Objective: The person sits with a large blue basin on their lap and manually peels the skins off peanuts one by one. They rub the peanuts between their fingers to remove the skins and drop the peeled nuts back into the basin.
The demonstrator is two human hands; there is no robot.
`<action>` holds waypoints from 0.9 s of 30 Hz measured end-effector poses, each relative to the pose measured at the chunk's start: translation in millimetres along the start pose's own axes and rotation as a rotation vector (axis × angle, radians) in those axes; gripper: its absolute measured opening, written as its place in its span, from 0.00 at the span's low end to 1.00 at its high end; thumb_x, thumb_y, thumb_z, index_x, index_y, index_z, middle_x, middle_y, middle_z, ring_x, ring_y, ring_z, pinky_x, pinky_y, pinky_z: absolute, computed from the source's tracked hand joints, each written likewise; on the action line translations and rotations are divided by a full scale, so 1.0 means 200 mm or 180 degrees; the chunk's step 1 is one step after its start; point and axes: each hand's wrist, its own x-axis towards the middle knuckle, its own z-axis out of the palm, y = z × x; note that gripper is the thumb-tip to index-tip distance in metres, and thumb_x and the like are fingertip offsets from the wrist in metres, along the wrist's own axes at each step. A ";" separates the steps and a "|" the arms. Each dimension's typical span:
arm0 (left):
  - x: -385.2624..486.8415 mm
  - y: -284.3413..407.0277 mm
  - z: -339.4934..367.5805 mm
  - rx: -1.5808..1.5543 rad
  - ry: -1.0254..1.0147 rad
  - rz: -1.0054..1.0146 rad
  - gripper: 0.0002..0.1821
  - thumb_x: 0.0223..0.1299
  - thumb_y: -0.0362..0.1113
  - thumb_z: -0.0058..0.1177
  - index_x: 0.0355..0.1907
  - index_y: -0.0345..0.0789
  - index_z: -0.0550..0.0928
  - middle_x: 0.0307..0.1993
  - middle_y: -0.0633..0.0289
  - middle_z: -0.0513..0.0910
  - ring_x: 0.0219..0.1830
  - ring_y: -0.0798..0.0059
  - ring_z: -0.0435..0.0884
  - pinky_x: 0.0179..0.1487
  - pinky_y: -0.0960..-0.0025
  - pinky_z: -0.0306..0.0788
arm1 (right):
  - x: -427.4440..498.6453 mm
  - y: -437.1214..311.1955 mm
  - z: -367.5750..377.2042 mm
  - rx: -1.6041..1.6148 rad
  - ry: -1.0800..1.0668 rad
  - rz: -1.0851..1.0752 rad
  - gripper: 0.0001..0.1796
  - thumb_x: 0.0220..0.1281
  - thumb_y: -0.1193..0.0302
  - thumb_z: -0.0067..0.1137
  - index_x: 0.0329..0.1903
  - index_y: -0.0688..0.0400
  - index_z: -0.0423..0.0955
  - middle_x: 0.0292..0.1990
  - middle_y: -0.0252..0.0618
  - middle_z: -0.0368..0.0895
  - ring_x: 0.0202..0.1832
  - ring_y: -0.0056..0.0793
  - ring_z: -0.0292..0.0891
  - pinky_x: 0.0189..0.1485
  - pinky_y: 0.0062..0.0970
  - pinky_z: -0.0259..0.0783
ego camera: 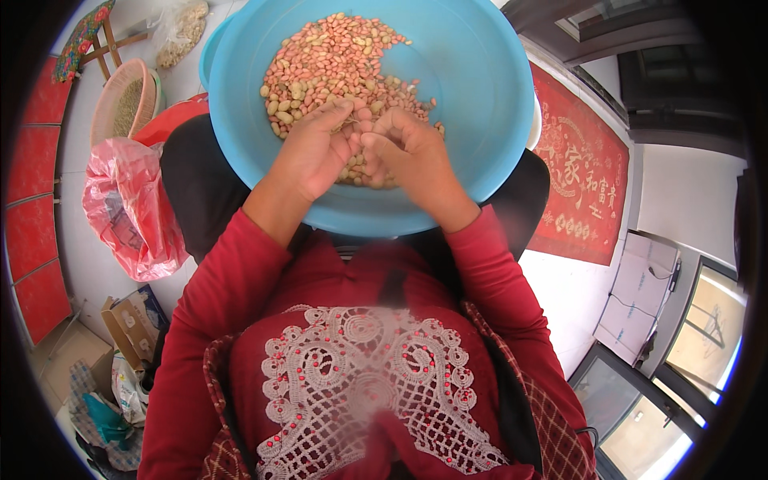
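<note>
A large light-blue plastic basin [474, 120] rests across my lap. In it lie a heap of pink-skinned shelled peanuts [336, 51] and tan peanuts in their shells [282, 111], the tan ones mostly on the near and left sides. Over the near part of the heap, my left hand [318, 144] is turned palm up, its thumb and fingers around thin, dry, stem-like bits [347, 124]. Facing it, my right hand [411, 147] has thumb and forefinger brought together close to the left fingertips. Whatever may be between those right fingers is hidden.
On the left floor sit a red plastic bag [132, 207], a pink basket [126, 99] with small grain-like contents and a clear bag [180, 33]. Lower left are a cardboard box [129, 327] and a teal cloth [107, 417]. A red mat [579, 174] bearing writing lies right.
</note>
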 end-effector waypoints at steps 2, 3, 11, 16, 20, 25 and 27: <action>-0.01 0.01 0.00 -0.0059 0.0061 0.0039 0.09 0.76 0.32 0.44 0.50 0.30 0.76 0.39 0.62 0.79 0.38 0.78 0.77 0.40 0.78 0.74 | 0.02 0.01 0.02 0.0182 -0.0014 -0.0204 0.04 0.69 0.76 0.58 0.38 0.61 0.72 0.26 0.36 0.79 0.28 0.18 0.77 0.31 0.21 0.73; -0.01 0.02 0.00 -0.0110 0.0066 0.0018 0.09 0.76 0.32 0.44 0.50 0.30 0.76 0.38 0.63 0.78 0.36 0.79 0.76 0.39 0.79 0.73 | 0.03 0.01 0.02 -0.0002 -0.0013 -0.0309 0.05 0.69 0.75 0.59 0.39 0.61 0.72 0.27 0.37 0.79 0.29 0.20 0.77 0.32 0.23 0.74; 0.00 0.13 -0.12 -0.1196 -0.0071 -0.0158 0.09 0.77 0.30 0.40 0.51 0.27 0.72 0.31 0.65 0.69 0.28 0.82 0.67 0.24 0.81 0.63 | 0.20 -0.05 -0.40 -0.3023 0.0215 -0.0584 0.23 0.62 0.63 0.65 0.55 0.64 0.75 0.46 0.46 0.85 0.48 0.44 0.81 0.52 0.39 0.75; 0.00 0.17 -0.15 -0.1529 -0.0257 -0.0300 0.09 0.79 0.32 0.37 0.48 0.28 0.71 0.30 0.65 0.68 0.24 0.83 0.65 0.16 0.82 0.57 | 0.39 -0.01 -0.51 -0.4091 -0.0219 0.0722 0.37 0.60 0.59 0.67 0.69 0.60 0.65 0.59 0.54 0.78 0.60 0.50 0.75 0.61 0.42 0.70; -0.01 0.16 -0.15 -0.1488 -0.0338 -0.0270 0.09 0.79 0.32 0.37 0.47 0.29 0.71 0.30 0.66 0.68 0.23 0.83 0.65 0.13 0.81 0.55 | 0.48 0.04 -0.45 -0.3912 -0.1065 0.1404 0.42 0.61 0.59 0.66 0.73 0.60 0.59 0.62 0.57 0.75 0.64 0.53 0.72 0.65 0.41 0.68; 0.00 0.16 -0.13 -0.1393 -0.0024 -0.0241 0.09 0.78 0.32 0.38 0.46 0.29 0.71 0.30 0.64 0.68 0.25 0.81 0.67 0.13 0.81 0.54 | 0.46 0.12 -0.27 -0.3879 -0.0995 0.0284 0.37 0.61 0.64 0.64 0.70 0.61 0.63 0.59 0.58 0.77 0.62 0.53 0.73 0.62 0.43 0.70; 0.00 0.16 -0.12 -0.1414 0.0086 -0.0242 0.09 0.78 0.32 0.38 0.46 0.28 0.71 0.30 0.63 0.68 0.26 0.80 0.68 0.13 0.81 0.55 | 0.45 0.12 -0.20 -0.3957 -0.0925 0.0115 0.32 0.60 0.67 0.63 0.66 0.61 0.67 0.57 0.58 0.78 0.60 0.53 0.74 0.60 0.44 0.71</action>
